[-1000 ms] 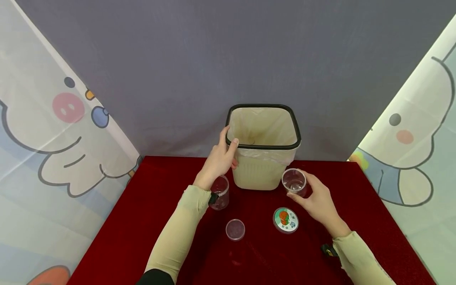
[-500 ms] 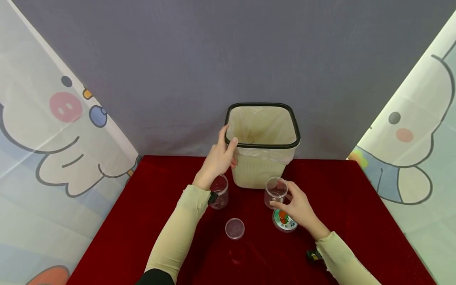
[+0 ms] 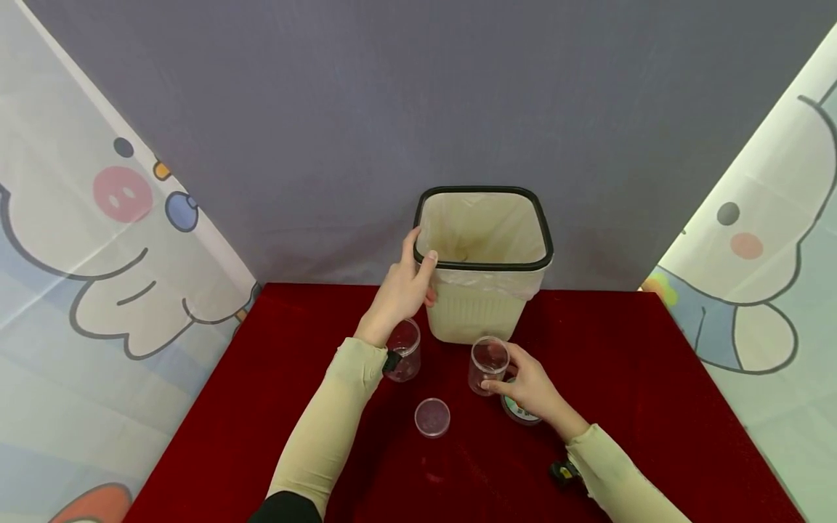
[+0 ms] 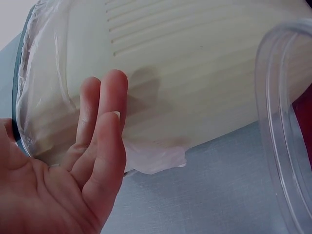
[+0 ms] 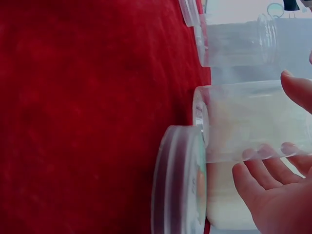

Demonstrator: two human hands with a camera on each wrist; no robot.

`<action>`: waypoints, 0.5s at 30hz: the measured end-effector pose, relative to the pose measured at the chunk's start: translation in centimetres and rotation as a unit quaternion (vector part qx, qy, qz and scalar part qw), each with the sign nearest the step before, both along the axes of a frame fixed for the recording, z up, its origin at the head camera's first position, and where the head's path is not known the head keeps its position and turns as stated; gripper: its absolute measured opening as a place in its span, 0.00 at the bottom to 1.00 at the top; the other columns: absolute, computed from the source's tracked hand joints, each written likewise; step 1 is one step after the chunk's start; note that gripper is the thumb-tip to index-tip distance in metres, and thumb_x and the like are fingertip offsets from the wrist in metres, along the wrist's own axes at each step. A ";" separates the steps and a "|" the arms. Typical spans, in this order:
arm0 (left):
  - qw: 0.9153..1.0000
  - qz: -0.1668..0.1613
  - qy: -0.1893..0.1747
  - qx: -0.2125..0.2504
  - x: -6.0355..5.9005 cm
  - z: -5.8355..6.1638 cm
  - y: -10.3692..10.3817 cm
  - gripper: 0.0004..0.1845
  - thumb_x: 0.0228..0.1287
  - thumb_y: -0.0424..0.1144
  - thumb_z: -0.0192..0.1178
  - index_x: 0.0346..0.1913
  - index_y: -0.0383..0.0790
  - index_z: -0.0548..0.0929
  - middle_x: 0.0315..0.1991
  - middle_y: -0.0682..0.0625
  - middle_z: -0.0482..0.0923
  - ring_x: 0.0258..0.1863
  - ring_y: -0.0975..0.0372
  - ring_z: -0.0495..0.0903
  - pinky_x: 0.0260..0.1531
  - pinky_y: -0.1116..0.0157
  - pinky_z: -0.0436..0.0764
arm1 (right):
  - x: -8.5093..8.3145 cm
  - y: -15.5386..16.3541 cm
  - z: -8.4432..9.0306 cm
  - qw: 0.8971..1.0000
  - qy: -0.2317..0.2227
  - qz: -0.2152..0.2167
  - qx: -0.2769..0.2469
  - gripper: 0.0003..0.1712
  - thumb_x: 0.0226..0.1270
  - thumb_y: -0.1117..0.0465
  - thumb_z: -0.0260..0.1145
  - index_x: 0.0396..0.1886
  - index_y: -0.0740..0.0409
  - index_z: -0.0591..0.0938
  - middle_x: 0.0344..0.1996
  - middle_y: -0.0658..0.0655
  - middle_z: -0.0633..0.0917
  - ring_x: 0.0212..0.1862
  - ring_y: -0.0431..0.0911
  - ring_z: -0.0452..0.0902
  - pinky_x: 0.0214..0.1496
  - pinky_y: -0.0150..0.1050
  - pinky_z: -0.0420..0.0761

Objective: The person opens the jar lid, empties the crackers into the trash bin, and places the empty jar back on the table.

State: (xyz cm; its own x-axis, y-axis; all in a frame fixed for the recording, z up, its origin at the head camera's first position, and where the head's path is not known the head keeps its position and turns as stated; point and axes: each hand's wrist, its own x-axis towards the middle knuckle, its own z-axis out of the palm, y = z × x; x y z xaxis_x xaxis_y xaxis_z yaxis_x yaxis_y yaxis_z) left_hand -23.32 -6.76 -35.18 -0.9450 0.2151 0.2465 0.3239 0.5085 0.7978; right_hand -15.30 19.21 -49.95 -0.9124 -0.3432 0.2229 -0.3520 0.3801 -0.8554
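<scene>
Left hand: my left hand (image 3: 400, 294) rests against the left side of the cream square plastic waste bin (image 3: 482, 265) with a black rim and a thin plastic liner, thumb hooked at the rim. In the left wrist view the fingers (image 4: 105, 124) lie straight and together, flat beside the bin's ribbed wall (image 4: 195, 73), not curled round anything.

Right hand: my right hand (image 3: 532, 388) holds a clear round plastic jar (image 3: 487, 365), fingertips and thumb pinching its wall. The right wrist view shows the fingertips (image 5: 265, 153) pressed on the clear wall (image 5: 243, 122).

Held jar: upright and open-mouthed, its base on or just above the red velvet tablecloth (image 3: 275, 407), just in front of the bin; I cannot tell whether it touches the cloth.

Printed lid: a round lid with an orange and green label (image 3: 516, 412) lies flat on the cloth just beside the held jar, partly hidden under my right hand; its edge shows close up in the right wrist view (image 5: 178, 180).

Second jar: another clear plastic jar (image 3: 404, 350) stands upright by my left wrist, to the left of the bin's base.

Clear lid: a small clear round lid (image 3: 432, 418) lies flat on the cloth, nearer to me, between the two jars.

Backdrop: a grey cloth wall (image 3: 327, 109) hangs behind the bin, flanked by cartoon-printed curtains (image 3: 98, 254).
</scene>
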 end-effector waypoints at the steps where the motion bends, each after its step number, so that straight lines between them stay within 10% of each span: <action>1: 1.000 0.000 0.000 0.000 0.0 0.0 0.0 0.37 0.77 0.63 0.38 0.80 0.56 0.41 0.19 0.48 0.81 0.16 0.58 0.81 0.24 0.57 0.78 | 0.1 -0.1 0.0 1.000 0.003 0.001 0.008 0.44 0.56 0.54 0.79 0.70 0.58 0.70 0.61 0.61 0.76 0.60 0.56 0.76 0.56 0.46 0.80; 15: 1.000 0.003 0.008 0.021 -0.1 -0.5 -0.5 0.41 0.72 0.71 0.39 0.80 0.60 0.43 0.22 0.50 0.81 0.19 0.54 0.83 0.29 0.57 0.81 | -0.3 -0.2 0.1 0.999 -0.019 0.039 0.009 0.43 0.58 0.57 0.77 0.70 0.63 0.68 0.60 0.66 0.76 0.60 0.59 0.75 0.57 0.48 0.79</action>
